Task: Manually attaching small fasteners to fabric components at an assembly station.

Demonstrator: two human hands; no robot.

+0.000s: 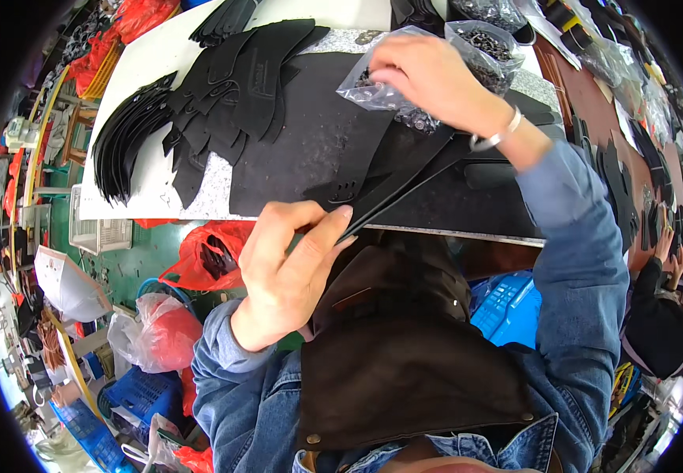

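My left hand (285, 264), near the front edge of the table, pinches the ends of folded black strips (404, 177) between thumb and fingers. The strips look like leather and run up to the right across the table. My right hand (428, 75) is at an opened clear plastic bag (355, 93), its fingers curled and dipping into it. Small dark and shiny metal pieces (419, 120) show through the bag below the hand. The fingertips are partly hidden, so what they grip cannot be seen. Under both hands lies a dark mat (302, 142).
Fanned black cut pieces (255, 75) and a curved stack of black strips (125, 146) lie on the left. Another bag of small dark parts (483, 43) stands behind my right hand. A red bag (207, 256) and blue baskets (144, 394) are below left. Another person (660, 327) works far right.
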